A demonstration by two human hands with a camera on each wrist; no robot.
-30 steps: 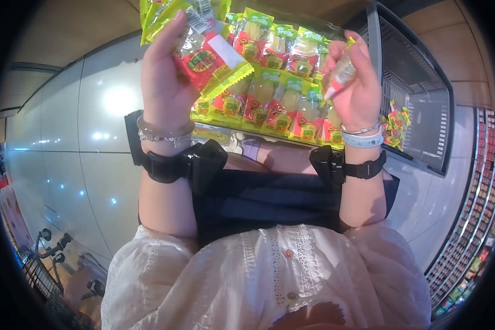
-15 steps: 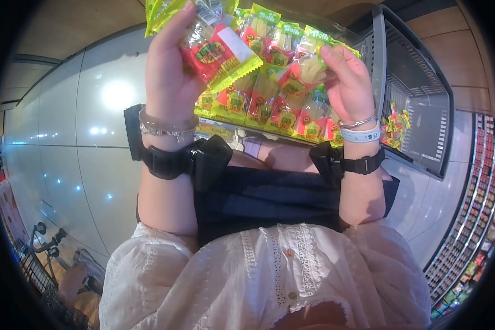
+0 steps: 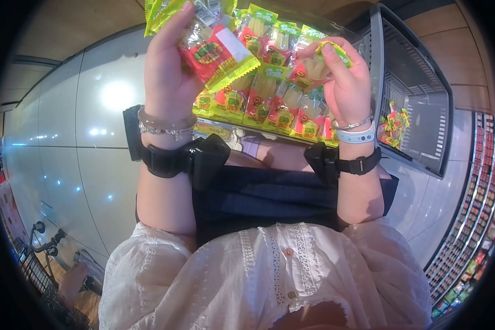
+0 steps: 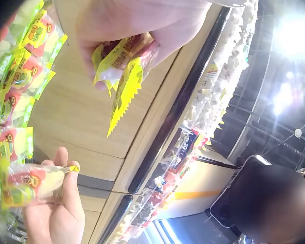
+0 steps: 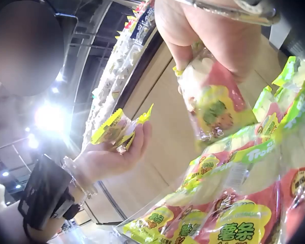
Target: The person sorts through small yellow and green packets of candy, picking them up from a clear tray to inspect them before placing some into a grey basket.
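My left hand [image 3: 168, 82] grips several yellow-and-red gummy candy packets [image 3: 208, 55] over the left end of the display. One shows its printed side and a blank white label; the others are bunched behind the fingers. On the right, my right hand [image 3: 349, 85] pinches a single candy packet [image 5: 218, 107] by its green-yellow top edge. Clear film shows pale gummies inside, and the packet hangs over the rows of Trolli candy packets [image 3: 264, 91]. These rows stand upright, side by side, between my two hands.
A grey plastic basket [image 3: 418, 93] stands on the right, with several small candy packets [image 3: 395, 125] inside. Shelves of goods [image 3: 473, 209] curve along the far right. At lower left is a shopping cart [image 3: 34, 269], with another person's hand [image 3: 74, 280] near it.
My right hand has turned its packet from edge-on to hanging face-out over the rows, then drawn its top edge in closer. My left hand has shifted slightly right, still gripping its packets.
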